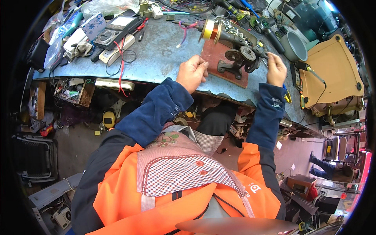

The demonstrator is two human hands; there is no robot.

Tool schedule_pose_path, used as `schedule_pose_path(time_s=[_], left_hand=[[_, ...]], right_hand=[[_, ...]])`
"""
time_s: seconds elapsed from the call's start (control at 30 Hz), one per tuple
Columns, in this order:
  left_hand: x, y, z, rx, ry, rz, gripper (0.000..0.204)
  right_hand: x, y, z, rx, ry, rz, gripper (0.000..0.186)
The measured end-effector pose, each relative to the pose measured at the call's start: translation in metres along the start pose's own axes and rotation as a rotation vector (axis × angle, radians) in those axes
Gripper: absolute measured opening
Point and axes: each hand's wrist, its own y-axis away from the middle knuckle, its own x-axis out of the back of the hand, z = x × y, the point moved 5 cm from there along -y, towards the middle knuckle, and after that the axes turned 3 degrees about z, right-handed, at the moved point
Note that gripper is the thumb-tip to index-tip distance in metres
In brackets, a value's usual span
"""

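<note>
A hand-cranked coil winder (234, 69), dark metal with gear wheels and a dial, stands on a red board (211, 55) at the bench's front edge. On its shaft, at the left end, sits a bobbin (208, 29) with yellow between round flanges and copper-coloured winding beside it. My right hand (276, 69) is closed around the winder's crank handle (263, 55). Left of the board, my left hand (192, 73) is closed in a pinch near the bench edge, below the bobbin. Whatever its fingers hold is too fine or too hidden to make out.
A multimeter (111, 34) with red leads and a white power strip (116, 50) lie at the left of the blue bench (156, 51). Behind the winder is a tray of metal parts (246, 36). A grey bowl (294, 46) and a tan seat-like panel (333, 72) stand right.
</note>
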Motion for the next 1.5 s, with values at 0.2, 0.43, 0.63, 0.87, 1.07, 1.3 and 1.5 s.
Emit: schedule_pose_path(time_s=[0.2, 0.43, 0.63, 0.87, 1.07, 1.3, 1.5], left_hand=[[0.001, 0.003, 0.002, 0.008, 0.007, 0.002, 0.015], [0.004, 0.001, -0.003, 0.003, -0.002, 0.009, 0.015], [0.0, -0.001, -0.001, 0.022, 0.028, 0.006, 0.015], [0.004, 0.001, 0.0, 0.008, 0.035, 0.022, 0.015], [0.005, 0.002, 0.002, 0.014, 0.029, 0.029, 0.015], [0.005, -0.003, -0.003, 0.031, 0.071, 0.04, 0.016], [0.006, 0.0, -0.001, 0.055, 0.081, 0.051, 0.016]], right_hand=[[-0.004, 0.069, -0.016, 0.09, 0.384, -0.307, 0.013], [0.023, 0.043, -0.076, 0.081, -0.074, -0.195, 0.008], [-0.002, -0.001, 0.01, 0.064, 0.069, 0.078, 0.016], [0.004, 0.083, -0.033, 0.074, 0.316, -0.295, 0.012], [0.02, 0.04, -0.058, 0.073, -0.108, -0.099, 0.011], [-0.01, 0.019, -0.01, 0.166, 0.239, -0.053, 0.018], [0.0, 0.084, -0.039, 0.145, 0.369, -0.351, 0.008]])
